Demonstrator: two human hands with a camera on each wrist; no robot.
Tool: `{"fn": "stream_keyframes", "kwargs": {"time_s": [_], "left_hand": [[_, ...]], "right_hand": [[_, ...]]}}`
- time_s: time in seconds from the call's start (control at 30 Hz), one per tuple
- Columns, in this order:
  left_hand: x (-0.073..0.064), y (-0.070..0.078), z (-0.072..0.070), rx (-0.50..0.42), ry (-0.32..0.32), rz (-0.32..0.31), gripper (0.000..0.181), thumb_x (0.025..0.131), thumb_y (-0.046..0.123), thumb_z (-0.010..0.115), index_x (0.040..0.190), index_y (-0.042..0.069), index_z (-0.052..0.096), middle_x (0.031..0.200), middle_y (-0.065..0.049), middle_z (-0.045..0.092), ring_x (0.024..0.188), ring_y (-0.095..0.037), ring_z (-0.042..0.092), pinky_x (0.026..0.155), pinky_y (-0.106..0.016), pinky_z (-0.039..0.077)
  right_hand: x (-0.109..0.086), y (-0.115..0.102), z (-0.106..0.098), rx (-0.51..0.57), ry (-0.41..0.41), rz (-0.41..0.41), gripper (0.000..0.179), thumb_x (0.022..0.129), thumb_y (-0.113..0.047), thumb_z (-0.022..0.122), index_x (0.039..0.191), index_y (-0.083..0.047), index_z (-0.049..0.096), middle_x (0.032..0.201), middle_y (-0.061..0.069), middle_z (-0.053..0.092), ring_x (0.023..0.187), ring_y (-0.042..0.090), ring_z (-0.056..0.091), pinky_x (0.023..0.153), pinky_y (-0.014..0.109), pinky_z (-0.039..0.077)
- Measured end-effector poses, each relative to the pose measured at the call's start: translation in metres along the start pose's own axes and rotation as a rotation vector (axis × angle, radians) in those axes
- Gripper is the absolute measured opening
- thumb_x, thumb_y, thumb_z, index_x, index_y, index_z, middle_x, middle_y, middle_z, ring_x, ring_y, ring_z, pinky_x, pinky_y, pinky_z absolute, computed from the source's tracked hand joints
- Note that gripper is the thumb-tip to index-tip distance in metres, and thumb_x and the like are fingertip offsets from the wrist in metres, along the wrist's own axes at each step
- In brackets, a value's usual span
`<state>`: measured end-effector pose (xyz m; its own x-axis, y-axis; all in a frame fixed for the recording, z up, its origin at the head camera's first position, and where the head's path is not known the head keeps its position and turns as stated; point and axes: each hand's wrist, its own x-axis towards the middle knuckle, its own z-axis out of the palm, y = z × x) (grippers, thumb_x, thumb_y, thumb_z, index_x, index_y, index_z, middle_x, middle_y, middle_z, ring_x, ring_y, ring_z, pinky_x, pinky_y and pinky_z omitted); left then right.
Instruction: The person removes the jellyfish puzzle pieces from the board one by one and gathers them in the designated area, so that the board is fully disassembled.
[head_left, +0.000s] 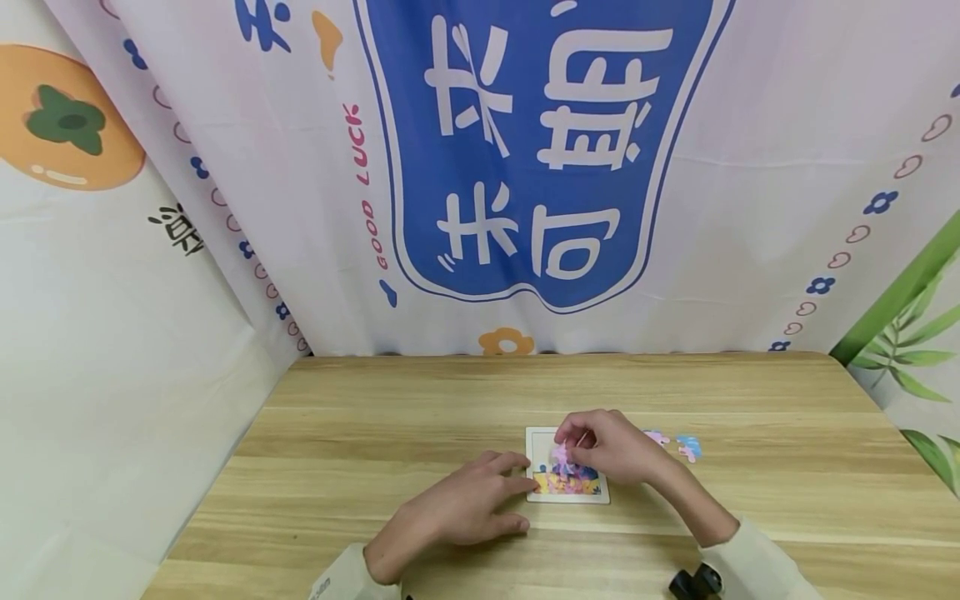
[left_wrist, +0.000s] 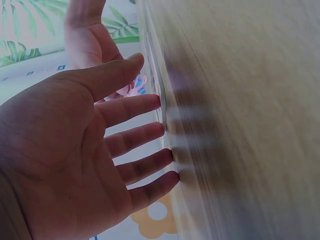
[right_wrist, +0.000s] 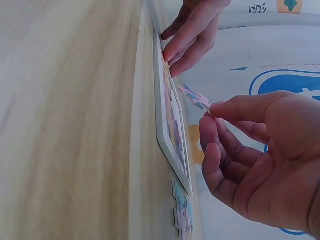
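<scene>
The step in hand looks like fitting a jigsaw piece (right_wrist: 196, 98), which the right hand (head_left: 615, 448) pinches by its edge between thumb and fingers, tilted above the part-filled puzzle tray (head_left: 567, 499) on the desk (head_left: 337, 433). The next move probably calls for aligning it with a gap and pressing it flat. The left hand (head_left: 476, 502), fingers spread and gripping nothing, rests fingertips at the tray's left edge.

A pale cloth (head_left: 720, 233) printed with a large blue panel (head_left: 528, 125) hangs behind a wood-grain table (head_left: 360, 433)
</scene>
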<state>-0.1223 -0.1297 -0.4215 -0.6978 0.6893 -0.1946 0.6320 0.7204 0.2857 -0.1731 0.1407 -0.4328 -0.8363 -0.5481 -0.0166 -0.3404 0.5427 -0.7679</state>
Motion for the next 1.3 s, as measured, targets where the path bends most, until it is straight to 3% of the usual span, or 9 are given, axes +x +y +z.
{"fn": "stream_keyframes", "kwargs": {"time_s": [0.33, 0.6, 0.97, 1.3], "left_hand": [[0.000, -0.006, 0.003, -0.006, 0.021, 0.048, 0.051, 0.106, 0.050, 0.066, 0.150, 0.024, 0.065, 0.163, -0.002, 0.051, 0.148, -0.028, 0.051, 0.120, -0.049, 0.048], [-0.001, 0.000, 0.000, -0.003, 0.004, 0.002, 0.052, 0.103, 0.048, 0.070, 0.150, 0.027, 0.065, 0.164, 0.000, 0.051, 0.150, -0.026, 0.050, 0.123, -0.047, 0.046], [0.000, -0.002, 0.002, 0.000, 0.003, 0.006, 0.053, 0.103, 0.047, 0.070, 0.151, 0.026, 0.064, 0.165, 0.000, 0.050, 0.151, -0.026, 0.049, 0.125, -0.047, 0.043], [0.000, -0.003, 0.004, 0.010, 0.007, 0.009, 0.052, 0.104, 0.048, 0.070, 0.151, 0.026, 0.063, 0.165, 0.000, 0.050, 0.151, -0.026, 0.048, 0.125, -0.047, 0.043]], "right_hand": [[-0.004, 0.007, -0.003, 0.008, -0.001, -0.020, 0.012, 0.097, -0.005, 0.072, 0.106, -0.012, 0.075, 0.087, -0.004, 0.066, 0.078, 0.010, 0.058, 0.069, 0.021, 0.050], [-0.012, 0.016, -0.006, 0.030, 0.002, -0.007, 0.012, 0.097, -0.006, 0.073, 0.105, -0.013, 0.075, 0.091, -0.003, 0.069, 0.082, 0.010, 0.059, 0.072, 0.022, 0.051], [-0.030, 0.031, -0.017, 0.084, -0.007, -0.002, 0.013, 0.097, -0.004, 0.072, 0.108, -0.010, 0.075, 0.093, 0.001, 0.071, 0.081, 0.008, 0.061, 0.068, 0.022, 0.053], [-0.045, 0.045, -0.026, 0.101, -0.013, -0.014, 0.015, 0.098, -0.007, 0.073, 0.113, -0.006, 0.075, 0.102, 0.002, 0.074, 0.090, 0.005, 0.064, 0.077, 0.022, 0.056]]}}
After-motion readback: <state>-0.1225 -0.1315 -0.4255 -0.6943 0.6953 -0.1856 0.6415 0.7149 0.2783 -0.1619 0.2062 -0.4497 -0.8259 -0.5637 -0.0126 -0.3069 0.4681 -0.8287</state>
